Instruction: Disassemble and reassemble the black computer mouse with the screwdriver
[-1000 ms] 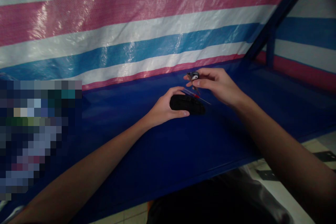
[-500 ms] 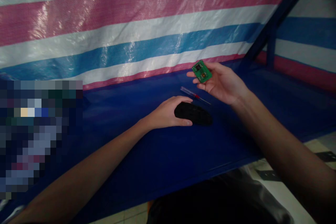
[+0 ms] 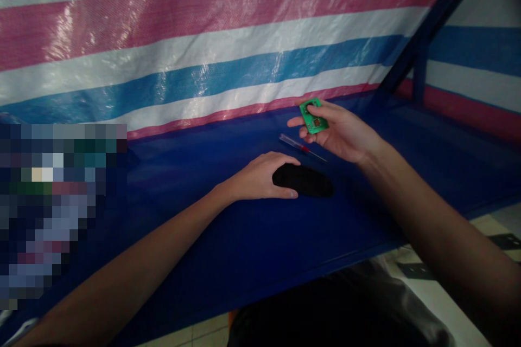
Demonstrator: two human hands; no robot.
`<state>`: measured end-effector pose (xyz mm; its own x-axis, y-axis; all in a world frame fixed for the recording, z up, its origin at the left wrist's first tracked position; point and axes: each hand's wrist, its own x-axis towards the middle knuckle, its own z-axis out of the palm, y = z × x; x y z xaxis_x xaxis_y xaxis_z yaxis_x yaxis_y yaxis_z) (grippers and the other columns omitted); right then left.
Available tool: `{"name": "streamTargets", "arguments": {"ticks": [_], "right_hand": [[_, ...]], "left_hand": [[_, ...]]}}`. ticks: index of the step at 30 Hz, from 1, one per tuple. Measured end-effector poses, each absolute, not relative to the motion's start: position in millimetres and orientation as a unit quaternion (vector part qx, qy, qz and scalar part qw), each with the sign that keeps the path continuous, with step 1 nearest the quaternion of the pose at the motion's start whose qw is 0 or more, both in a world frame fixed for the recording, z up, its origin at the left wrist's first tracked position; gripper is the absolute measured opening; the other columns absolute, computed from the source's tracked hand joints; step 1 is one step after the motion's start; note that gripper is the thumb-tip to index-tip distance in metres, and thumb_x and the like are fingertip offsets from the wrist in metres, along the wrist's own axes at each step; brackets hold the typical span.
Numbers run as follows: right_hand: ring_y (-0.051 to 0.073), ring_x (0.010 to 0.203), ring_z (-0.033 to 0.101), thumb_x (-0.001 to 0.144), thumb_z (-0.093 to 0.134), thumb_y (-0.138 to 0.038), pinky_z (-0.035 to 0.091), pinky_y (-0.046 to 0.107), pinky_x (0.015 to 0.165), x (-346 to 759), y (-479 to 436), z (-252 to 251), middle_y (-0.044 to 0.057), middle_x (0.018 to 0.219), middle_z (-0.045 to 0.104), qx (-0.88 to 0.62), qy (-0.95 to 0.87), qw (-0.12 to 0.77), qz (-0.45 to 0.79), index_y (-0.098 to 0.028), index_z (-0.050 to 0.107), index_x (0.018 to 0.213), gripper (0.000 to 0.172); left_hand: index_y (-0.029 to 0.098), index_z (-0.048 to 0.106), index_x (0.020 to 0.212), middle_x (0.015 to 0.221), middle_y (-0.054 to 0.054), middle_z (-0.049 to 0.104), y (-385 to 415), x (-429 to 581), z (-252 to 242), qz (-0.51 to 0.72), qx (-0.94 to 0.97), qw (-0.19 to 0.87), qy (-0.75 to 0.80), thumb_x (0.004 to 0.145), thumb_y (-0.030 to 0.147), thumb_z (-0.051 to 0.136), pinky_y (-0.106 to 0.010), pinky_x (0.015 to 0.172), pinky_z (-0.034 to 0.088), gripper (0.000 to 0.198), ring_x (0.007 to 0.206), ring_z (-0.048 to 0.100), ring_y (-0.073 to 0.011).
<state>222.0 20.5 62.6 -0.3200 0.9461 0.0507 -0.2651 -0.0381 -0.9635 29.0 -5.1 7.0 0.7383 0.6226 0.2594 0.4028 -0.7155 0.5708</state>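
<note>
My left hand (image 3: 260, 179) rests on the blue table, its fingers and thumb closed round the left end of a black oval shell (image 3: 305, 180) that looks like a computer mouse part. A little above the table and to the right, my right hand (image 3: 340, 133) holds a small green circuit board (image 3: 313, 116) between fingers and thumb, board face turned up toward me. Between the two hands, a thin screwdriver (image 3: 302, 147) with a clear handle and a red collar lies on the table.
The blue table (image 3: 244, 238) runs to a front edge near me, with tiled floor below at the right. A striped pink, white and blue tarpaulin (image 3: 203, 38) hangs behind. A dark blue frame post (image 3: 423, 38) slants at the right. A blurred patch covers the left.
My right hand lifted away from the black shell with a part that now shows as a green board, and turned it face up. The shell and my left hand slid slightly right and nearer.
</note>
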Motion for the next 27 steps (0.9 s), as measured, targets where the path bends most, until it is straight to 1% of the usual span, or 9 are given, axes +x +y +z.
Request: {"name": "streamTargets", "arguments": {"ticks": [3,6,9,12,17,19,22,25,27], "right_hand": [[0.011,0.051,0.061,0.087,0.050,-0.021,0.049,0.022,0.045,222,19,62,0.005,0.079,0.071,-0.333,-0.531,0.463,0.627,-0.018,0.054,0.104,0.017],[0.011,0.049,0.060,0.086,0.054,-0.025,0.047,0.023,0.042,222,18,60,0.004,0.078,0.070,-0.334,-0.559,0.452,0.610,-0.020,0.053,0.107,0.022],[0.011,0.046,0.059,0.085,0.055,-0.025,0.045,0.021,0.040,222,18,60,0.002,0.074,0.069,-0.348,-0.571,0.450,0.592,-0.021,0.052,0.102,0.018],[0.010,0.044,0.058,0.085,0.055,-0.024,0.043,0.021,0.038,220,16,61,0.002,0.070,0.068,-0.360,-0.571,0.454,0.582,-0.021,0.052,0.095,0.011],[0.011,0.042,0.057,0.085,0.054,-0.025,0.041,0.020,0.037,217,15,62,0.001,0.065,0.067,-0.380,-0.592,0.447,0.552,-0.020,0.054,0.098,0.014],[0.010,0.042,0.057,0.085,0.055,-0.027,0.040,0.020,0.036,217,14,60,0.001,0.062,0.066,-0.386,-0.622,0.423,0.533,-0.018,0.056,0.102,0.019],[0.008,0.038,0.052,0.086,0.056,-0.033,0.036,0.017,0.032,217,13,57,-0.001,0.056,0.064,-0.376,-0.687,0.356,0.509,-0.017,0.057,0.115,0.033],[0.006,0.035,0.048,0.086,0.056,-0.036,0.034,0.016,0.031,217,12,54,-0.003,0.054,0.062,-0.360,-0.744,0.277,0.490,-0.017,0.050,0.129,0.047],[0.007,0.037,0.050,0.086,0.056,-0.034,0.035,0.015,0.031,217,13,52,-0.003,0.054,0.062,-0.359,-0.764,0.246,0.476,-0.017,0.045,0.134,0.052]], "left_hand": [[0.021,0.055,0.115,0.114,-0.009,0.062,-5,29,7,0.231,0.899,0.248,0.278,0.071,0.049,0.068,-0.041,0.093,0.041,0.053,0.107,0.056,-0.0249],[0.021,0.055,0.115,0.114,-0.009,0.062,-4,28,5,0.244,0.897,0.252,0.270,0.079,0.048,0.060,-0.040,0.093,0.042,0.045,0.106,0.057,-0.0231],[0.021,0.055,0.114,0.115,-0.008,0.062,-3,27,4,0.271,0.889,0.252,0.271,0.086,0.042,0.053,-0.039,0.094,0.041,0.035,0.107,0.056,-0.0211],[0.020,0.056,0.110,0.112,-0.008,0.063,-2,27,3,0.306,0.874,0.249,0.284,0.087,0.037,0.052,-0.038,0.094,0.041,0.029,0.106,0.057,-0.0198],[0.019,0.059,0.104,0.104,-0.005,0.066,-1,28,2,0.344,0.849,0.249,0.315,0.089,0.033,0.050,-0.034,0.090,0.043,0.022,0.098,0.060,-0.0171],[0.019,0.059,0.103,0.103,-0.005,0.066,1,28,1,0.368,0.826,0.266,0.335,0.089,0.034,0.049,-0.033,0.088,0.044,0.023,0.096,0.060,-0.0165],[0.018,0.059,0.103,0.101,-0.005,0.067,3,27,0,0.397,0.784,0.319,0.354,0.089,0.036,0.049,-0.032,0.085,0.045,0.025,0.094,0.061,-0.0160],[0.018,0.060,0.101,0.100,-0.004,0.067,5,26,-1,0.414,0.759,0.356,0.356,0.089,0.038,0.049,-0.030,0.084,0.044,0.026,0.092,0.060,-0.0153],[0.017,0.061,0.100,0.099,-0.003,0.067,5,26,-1,0.424,0.751,0.364,0.351,0.088,0.038,0.050,-0.029,0.084,0.044,0.026,0.091,0.060,-0.0148]]}}
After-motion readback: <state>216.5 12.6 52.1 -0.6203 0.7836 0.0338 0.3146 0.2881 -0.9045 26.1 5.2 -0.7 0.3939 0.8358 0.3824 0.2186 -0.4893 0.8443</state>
